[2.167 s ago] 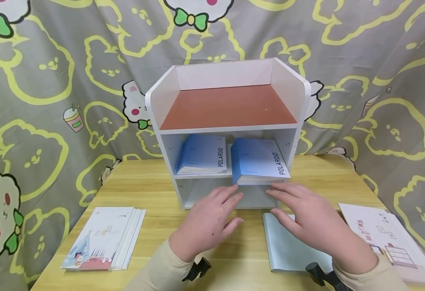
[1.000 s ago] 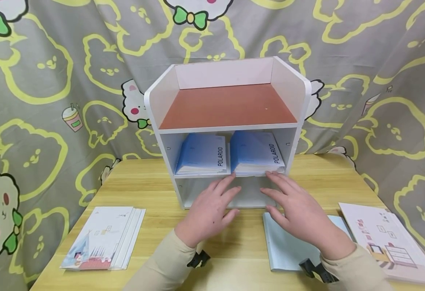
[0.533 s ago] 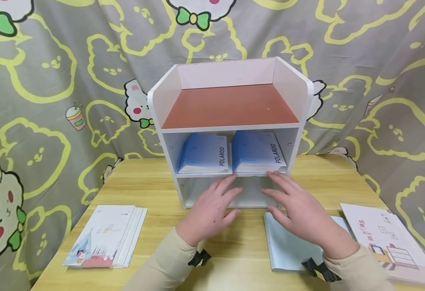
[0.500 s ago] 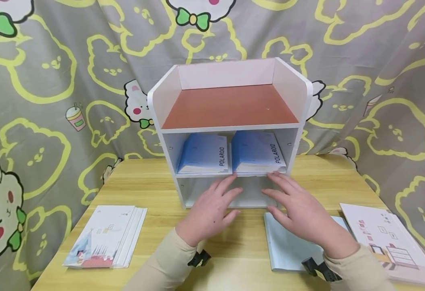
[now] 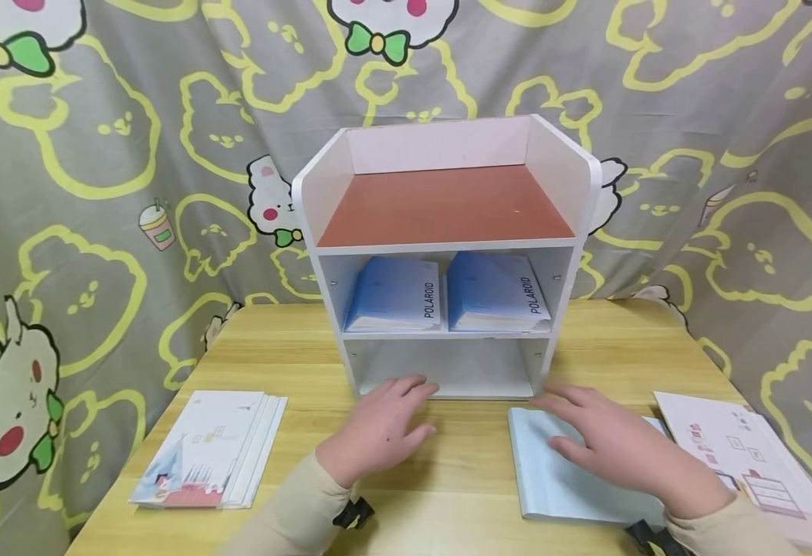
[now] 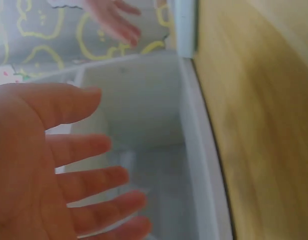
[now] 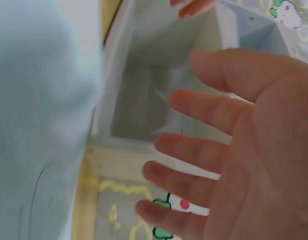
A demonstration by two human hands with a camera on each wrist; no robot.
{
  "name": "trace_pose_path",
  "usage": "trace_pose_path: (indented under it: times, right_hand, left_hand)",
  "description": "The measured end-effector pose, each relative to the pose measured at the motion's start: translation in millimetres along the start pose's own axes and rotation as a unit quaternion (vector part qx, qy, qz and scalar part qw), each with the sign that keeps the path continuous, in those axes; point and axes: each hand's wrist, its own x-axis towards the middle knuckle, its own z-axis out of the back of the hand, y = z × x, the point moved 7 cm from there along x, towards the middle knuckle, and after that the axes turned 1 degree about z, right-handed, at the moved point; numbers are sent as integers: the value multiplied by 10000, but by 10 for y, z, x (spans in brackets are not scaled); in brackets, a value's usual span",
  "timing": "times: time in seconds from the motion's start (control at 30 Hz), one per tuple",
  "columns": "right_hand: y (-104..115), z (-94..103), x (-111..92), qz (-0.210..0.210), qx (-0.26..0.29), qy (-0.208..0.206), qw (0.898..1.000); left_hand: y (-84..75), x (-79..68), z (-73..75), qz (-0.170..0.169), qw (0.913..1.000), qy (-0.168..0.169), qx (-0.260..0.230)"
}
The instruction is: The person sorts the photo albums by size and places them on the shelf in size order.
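Note:
My left hand (image 5: 378, 432) hovers with spread fingers in front of the shelf's lower compartment, holding nothing. To the right, my right hand (image 5: 610, 440) is over a light blue book (image 5: 541, 463), its fingers extended and nothing in them. Both palms show bare in the wrist views. Two blue-and-white books marked POLAROID, the left one (image 5: 399, 293) and the right one (image 5: 496, 289), lie side by side in the middle compartment of the white shelf (image 5: 560, 309). The lower compartment (image 6: 154, 120) shows bare inside in the left wrist view.
A stack of thin illustrated books (image 5: 204, 448) lies on the wooden table (image 5: 295, 494) at left. Another illustrated book (image 5: 746, 455) lies at far right, beside the light blue one. A patterned curtain (image 5: 100, 232) hangs behind the shelf and at both sides.
The right POLAROID book has slid back fully into the middle compartment. Since then both hands have drawn down and apart from the shelf's edge, the right one moving rightward over the light blue book.

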Motion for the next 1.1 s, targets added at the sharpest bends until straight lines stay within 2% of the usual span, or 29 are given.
trace_pose_path:
  times: [0.13,0.27,0.37,0.47,0.7,0.9,1.1]
  right_hand:
    - [-216,-122,-180,-502,195,597,9968]
    - [-377,-288,-363,-936,331,1195,9879]
    - [-410,-377,-414,-1016,304,1349,9852]
    - [-404,-402,-397,-1009,220,1311,9860]
    - [-361,-410,-336,-973,75,1385,9855]
    - [-322,-438,-297,-929,-69,1288,9873]
    - [-119,-538,-123,-694,-41,1299,9891]
  left_hand:
    - [94,-107,-124,30,9989,463,68]
    - [143,-208,-265,57,9946,1038,68]
    - [162,-274,-343,117,9888,1485,56]
    - [180,-316,-388,158,9846,1743,21]
    - [275,-331,-424,235,9854,1665,-269]
    - [300,-317,-360,276,9880,1442,-470]
    - [256,-316,-323,252,9890,1388,-447]
